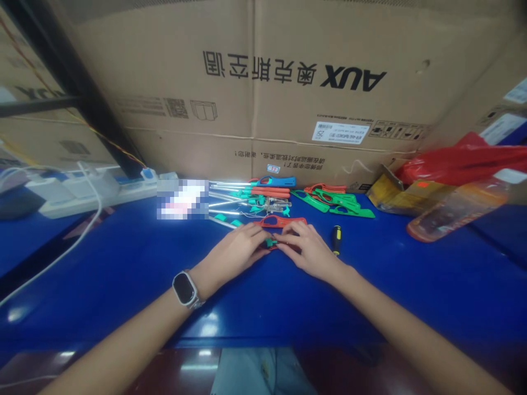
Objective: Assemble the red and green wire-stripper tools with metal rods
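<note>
My left hand [242, 244], with a watch on its wrist, is closed with its fingertips around a small green plastic part [270, 242]. From the other side my right hand [308, 247] pinches at the same part; the fingers hide much of it. A bit of red shows just below the part. Right behind my fingers lies a red lighter casing [282, 221] with a finger hole. Beyond it is a pile of lighter parts: metal tubes [226, 204], orange-red handles [269, 192], a blue casing [275, 181] and clear inner pieces [278, 205].
Green casing halves [349, 204] lie at the back right, and a black-and-yellow screwdriver [337, 240] is beside my right hand. Farther right are a bottle [457, 211], an open carton [389, 189] and a red bag [457, 159]. A power strip [107, 192] sits left; a large cardboard box [263, 109] stands behind.
</note>
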### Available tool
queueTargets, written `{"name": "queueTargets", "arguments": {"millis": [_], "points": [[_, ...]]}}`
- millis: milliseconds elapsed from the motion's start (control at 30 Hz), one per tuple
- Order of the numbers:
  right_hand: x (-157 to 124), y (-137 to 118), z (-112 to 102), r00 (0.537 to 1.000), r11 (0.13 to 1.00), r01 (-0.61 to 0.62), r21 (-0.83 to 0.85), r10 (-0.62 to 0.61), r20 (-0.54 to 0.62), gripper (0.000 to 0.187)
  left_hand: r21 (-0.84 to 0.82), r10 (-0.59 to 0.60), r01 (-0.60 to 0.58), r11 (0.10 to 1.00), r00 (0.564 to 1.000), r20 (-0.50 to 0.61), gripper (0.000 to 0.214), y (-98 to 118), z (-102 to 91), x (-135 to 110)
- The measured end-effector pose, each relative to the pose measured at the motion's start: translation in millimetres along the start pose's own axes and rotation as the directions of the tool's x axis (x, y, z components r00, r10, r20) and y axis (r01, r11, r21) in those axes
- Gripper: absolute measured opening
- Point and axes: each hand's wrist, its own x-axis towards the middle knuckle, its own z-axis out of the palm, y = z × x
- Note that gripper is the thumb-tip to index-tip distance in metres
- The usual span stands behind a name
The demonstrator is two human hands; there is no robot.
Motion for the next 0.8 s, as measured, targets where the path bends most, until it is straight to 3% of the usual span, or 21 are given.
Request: {"name": "queueTargets", "arguments": {"millis": [300, 433, 633, 800], "points": [[-0.1, -2.7, 0.5, 1.0, 1.0, -0.015, -0.025, 0.015, 0.009, 0.026, 0.082, -0.101, 0.1, 0.992, 0.995, 0.001, 0.036, -10.3, -12.9, -3.7], [0.6, -3.0, -0.8, 1.0, 0.999, -0.002, -0.041, 0.003, 0.022, 0.026, 0.013, -0.131, 0.131, 0.991, 0.99, 0.047, 0.038, -12.7, -11.8, -3.9], [1.3, -3.5, -1.0, 1.0, 0.998, 0.006, -0.066, -0.005, 0.022, 0.027, -0.114, -0.142, 0.144, 0.983, 0.989, 0.027, 0.032, -19.6, -11.5, -6.1], [1.1, -3.7, -0.9, 1.0, 0.998, 0.007, -0.064, -0.005, 0.023, 0.027, -0.197, -0.102, 0.114, 0.974, 0.992, 0.069, 0.027, -31.7, -13.7, -7.6]]}}
